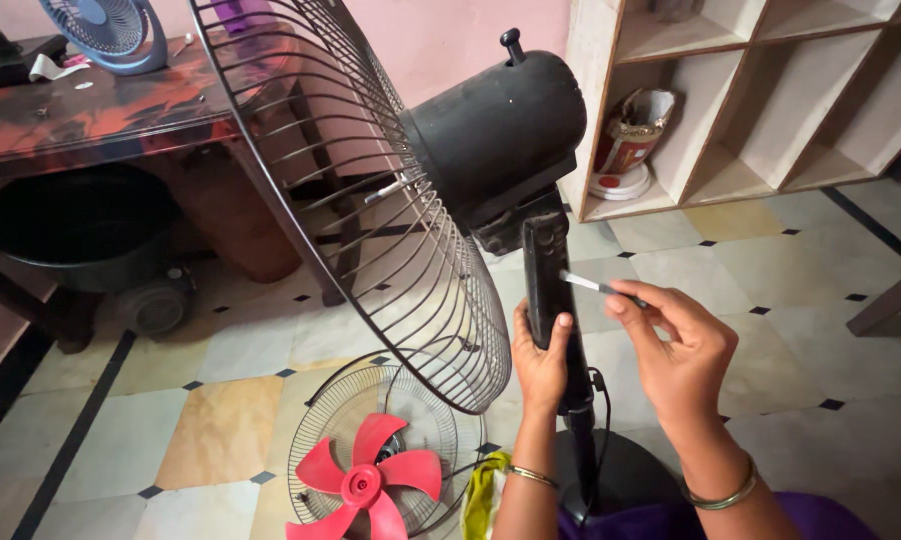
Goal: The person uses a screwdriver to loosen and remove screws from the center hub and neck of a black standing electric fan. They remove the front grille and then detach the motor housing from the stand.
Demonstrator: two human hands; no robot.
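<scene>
The pedestal fan [545, 270] stands on the tiled floor [220, 420], its black neck column clasped by the left hand [542, 365], thumb laid up the front face; that grip is closed round the column, just below the motor housing [495, 130]. The right hand [675, 350], just right of the left grip, pinches a thin screwdriver [595, 287] between fingertips, its tip touching or nearly touching the column's side; which, I cannot tell.

The fan looks top-heavy and stiff: a bulky black motor above, a round base below the grip; the column seems the soundest place to hold it. The rear wire guard [370, 200], up and left of the grip, is bare of blades and would likely flex if gripped. The slim tool looks light and liable to slip.

Below-left of the grip lie red blades [370, 480] on another guard.
</scene>
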